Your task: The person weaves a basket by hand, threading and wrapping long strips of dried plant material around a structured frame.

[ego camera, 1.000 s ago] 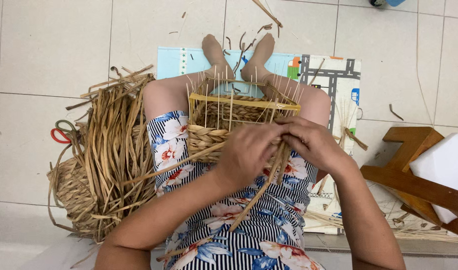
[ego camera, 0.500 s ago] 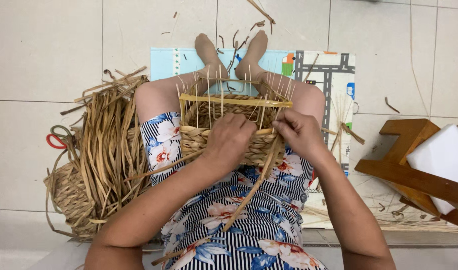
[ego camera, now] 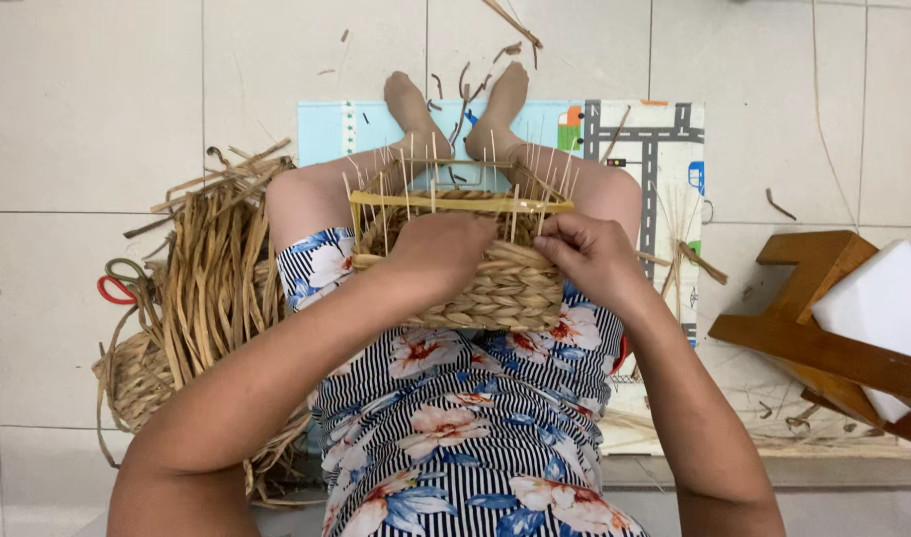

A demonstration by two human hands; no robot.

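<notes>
Left hand: the left hand (ego camera: 443, 249) lay curled over the near rim of the half-woven basket (ego camera: 480, 288), fingers pressed down onto the weave.
Right hand: the right hand (ego camera: 591, 254) pinched the rim at the basket's 3 o'clock corner, fingertips closed on a strand; which strand could not be told.
Basket: rectangular, tan braided rows on its near wall, a pale yellow frame (ego camera: 460, 203) across the top, thin upright stakes (ego camera: 495, 164) standing above the weave. It rested on the person's lap, between the thighs, at the centre of the view.
Dress: a striped dress with floral print (ego camera: 455, 428) lay under the basket, at 6 o'clock.
Play mat: a light-blue play mat (ego camera: 634, 139) with grey road pattern and small coloured pictures sat under the legs, at 12 to 2 o'clock.
Straw: a loose bundle of dried straw strips (ego camera: 212, 259) lay at 9 o'clock, atop a coiled woven piece (ego camera: 137, 383).
Scissors: red-handled scissors (ego camera: 117, 286) lay just beyond the straw, at 9 o'clock.
Stool: a wooden stool (ego camera: 823, 338) lay at 3 o'clock, a white block (ego camera: 878, 298) against it.
</notes>
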